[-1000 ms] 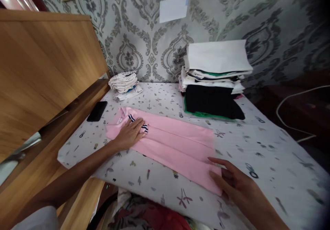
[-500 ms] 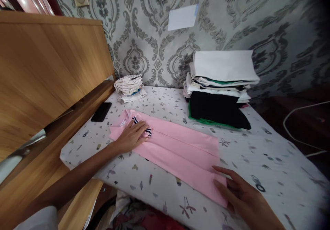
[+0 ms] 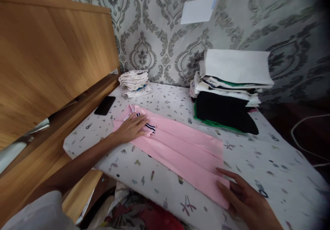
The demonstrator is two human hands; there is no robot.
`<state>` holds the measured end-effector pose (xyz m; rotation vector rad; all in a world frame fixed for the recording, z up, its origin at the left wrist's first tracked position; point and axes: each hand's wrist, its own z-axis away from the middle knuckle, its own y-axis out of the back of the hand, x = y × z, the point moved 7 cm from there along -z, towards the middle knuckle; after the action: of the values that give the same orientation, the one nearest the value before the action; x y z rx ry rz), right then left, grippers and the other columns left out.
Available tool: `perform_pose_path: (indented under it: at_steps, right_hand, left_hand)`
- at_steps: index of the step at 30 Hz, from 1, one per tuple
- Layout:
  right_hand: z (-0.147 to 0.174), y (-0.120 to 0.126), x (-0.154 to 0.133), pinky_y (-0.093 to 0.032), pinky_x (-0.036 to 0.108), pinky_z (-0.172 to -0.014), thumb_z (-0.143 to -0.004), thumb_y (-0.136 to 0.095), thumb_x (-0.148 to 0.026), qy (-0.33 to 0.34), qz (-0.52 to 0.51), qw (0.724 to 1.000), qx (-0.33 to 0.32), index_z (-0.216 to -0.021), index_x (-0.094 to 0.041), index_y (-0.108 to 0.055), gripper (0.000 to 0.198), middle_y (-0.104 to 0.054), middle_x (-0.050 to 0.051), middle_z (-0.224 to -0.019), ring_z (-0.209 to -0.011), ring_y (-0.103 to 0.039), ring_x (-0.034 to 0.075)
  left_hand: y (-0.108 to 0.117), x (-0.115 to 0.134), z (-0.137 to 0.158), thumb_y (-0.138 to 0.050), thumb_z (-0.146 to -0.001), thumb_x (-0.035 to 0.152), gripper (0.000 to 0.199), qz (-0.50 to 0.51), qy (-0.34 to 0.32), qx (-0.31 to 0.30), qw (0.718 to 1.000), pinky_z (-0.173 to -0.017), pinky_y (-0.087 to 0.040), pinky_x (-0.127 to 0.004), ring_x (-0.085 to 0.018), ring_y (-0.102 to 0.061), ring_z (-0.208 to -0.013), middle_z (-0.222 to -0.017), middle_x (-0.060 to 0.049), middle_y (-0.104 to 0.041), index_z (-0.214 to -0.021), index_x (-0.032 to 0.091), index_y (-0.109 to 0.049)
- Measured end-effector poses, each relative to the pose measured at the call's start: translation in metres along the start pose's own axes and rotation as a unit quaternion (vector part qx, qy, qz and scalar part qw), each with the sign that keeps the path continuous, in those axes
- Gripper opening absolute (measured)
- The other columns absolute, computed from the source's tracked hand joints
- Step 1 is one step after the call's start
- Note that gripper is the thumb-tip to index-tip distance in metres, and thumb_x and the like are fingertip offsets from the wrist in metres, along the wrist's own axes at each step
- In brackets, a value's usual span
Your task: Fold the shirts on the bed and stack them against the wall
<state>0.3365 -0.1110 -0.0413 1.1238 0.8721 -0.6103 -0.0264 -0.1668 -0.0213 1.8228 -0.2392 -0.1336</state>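
Shirt [image 3: 177, 139] folded lengthwise, no crosswise fold yet; small pile [image 3: 134, 81], tall pile [image 3: 237, 67] already folded. Left hand [image 3: 131, 128] flat, gripping nothing; right hand [image 3: 243, 197] at lower end, pinch unclear.

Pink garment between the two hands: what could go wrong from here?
The pink garment could set with creases, as lengthwise fold lines already run along it. Its striped band might bunch under the left hand, which lies partly over it. The right hand, at the near corner, could pull that end askew.
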Motion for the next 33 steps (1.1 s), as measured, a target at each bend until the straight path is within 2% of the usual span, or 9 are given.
perform_pose_path:
  at_steps: [3, 6, 10, 15, 18, 23, 25, 28, 33]
  right_hand:
    - [0.001, -0.007, 0.003, -0.043, 0.027, -0.041, -0.07, -0.069, -0.067, -0.032, -0.03, 0.998, -0.04, -0.114, -0.022, -0.067, 0.062, -0.049, -0.004, -0.055, -0.045, -0.048, 0.015]
    - [0.002, -0.009, 0.001, -0.04, 0.025, -0.041, -0.071, -0.07, -0.065, -0.035, -0.046, 0.998, -0.034, -0.117, -0.022, -0.064, 0.063, -0.047, -0.005, -0.055, -0.046, -0.047, 0.014]
    - [0.006, -0.008, -0.007, -0.037, 0.025, -0.043, -0.078, -0.063, -0.065, -0.007, -0.05, 0.999, -0.006, -0.118, -0.021, -0.063, 0.059, -0.044, -0.007, -0.053, -0.044, -0.044, 0.013]
    - [0.005, -0.006, -0.009, -0.039, 0.026, -0.049, -0.087, -0.054, -0.06, -0.008, -0.099, 0.994, -0.054, -0.122, -0.017, -0.058, 0.056, -0.045, -0.008, -0.053, -0.048, -0.048, 0.013]
    - [0.002, -0.003, -0.001, -0.042, 0.026, -0.05, -0.088, -0.053, -0.058, -0.032, -0.158, 0.985, -0.058, -0.123, -0.018, -0.056, 0.053, -0.044, -0.009, -0.056, -0.048, -0.049, 0.012]
    - [0.002, -0.001, 0.004, -0.045, 0.027, -0.051, -0.09, -0.055, -0.052, -0.021, -0.196, 0.978, -0.071, -0.124, -0.02, -0.054, 0.047, -0.049, -0.008, -0.056, -0.05, -0.052, 0.013]
    - [0.004, 0.001, 0.003, -0.047, 0.028, -0.053, -0.09, -0.056, -0.049, -0.011, -0.205, 0.976, -0.078, -0.124, -0.021, -0.053, 0.044, -0.054, -0.006, -0.059, -0.052, -0.055, 0.013]
    - [0.006, 0.007, 0.002, -0.049, 0.029, -0.057, -0.09, -0.057, -0.046, 0.0, -0.212, 0.974, -0.082, -0.122, -0.022, -0.052, 0.04, -0.063, -0.003, -0.069, -0.058, -0.059, 0.014]
    - [0.007, 0.014, 0.009, -0.047, 0.028, -0.055, -0.086, -0.062, -0.045, 0.005, -0.216, 0.974, -0.065, -0.119, -0.021, -0.051, 0.042, -0.065, -0.002, -0.071, -0.061, -0.062, 0.015]
  left_hand:
    - [0.006, 0.014, -0.001, -0.034, -0.104, 0.044, 0.049, 0.014, -0.015, 0.01, 1.0, -0.124, -0.014, -0.047, -0.022, -0.038, -0.145, -0.151, -0.013, -0.049, -0.143, 0.018, -0.047]
    - [0.008, 0.016, -0.001, -0.035, -0.104, 0.041, 0.045, 0.066, -0.018, -0.006, 0.998, -0.125, -0.014, -0.043, -0.02, -0.04, -0.143, -0.151, -0.009, -0.049, -0.143, 0.021, -0.047]
    - [0.014, 0.006, -0.001, -0.044, -0.099, 0.045, 0.047, 0.183, 0.035, -0.026, 0.982, -0.119, -0.03, -0.038, -0.022, -0.047, -0.137, -0.148, -0.007, -0.053, -0.142, 0.025, -0.048]
    - [0.019, 0.014, -0.008, -0.043, -0.097, 0.045, 0.046, 0.214, 0.073, -0.026, 0.974, -0.114, -0.036, -0.044, -0.029, -0.052, -0.13, -0.14, -0.008, -0.059, -0.137, 0.024, -0.053]
    - [0.021, 0.048, -0.018, -0.042, -0.097, 0.042, 0.041, 0.227, 0.013, -0.018, 0.974, -0.113, -0.038, -0.044, -0.029, -0.054, -0.127, -0.136, -0.009, -0.061, -0.13, 0.024, -0.058]
    - [0.015, 0.143, -0.036, -0.038, -0.101, 0.024, 0.03, 0.265, -0.175, -0.078, 0.945, -0.096, -0.049, -0.035, -0.021, -0.061, -0.108, -0.117, -0.008, -0.067, -0.115, 0.022, -0.064]
    - [0.009, 0.172, -0.042, -0.036, -0.1, 0.016, 0.031, 0.254, -0.231, -0.093, 0.935, -0.09, -0.051, -0.035, -0.02, -0.06, -0.1, -0.109, -0.009, -0.067, -0.113, 0.019, -0.064]
    - [-0.006, 0.192, -0.049, -0.037, -0.098, 0.011, 0.031, 0.233, -0.263, -0.089, 0.932, -0.086, -0.05, -0.036, -0.021, -0.057, -0.095, -0.104, -0.01, -0.064, -0.112, 0.016, -0.064]
    - [-0.024, 0.194, -0.053, -0.041, -0.099, 0.016, 0.028, 0.238, -0.247, -0.078, 0.936, -0.09, -0.048, -0.038, -0.022, -0.054, -0.099, -0.108, -0.009, -0.062, -0.117, 0.018, -0.062]
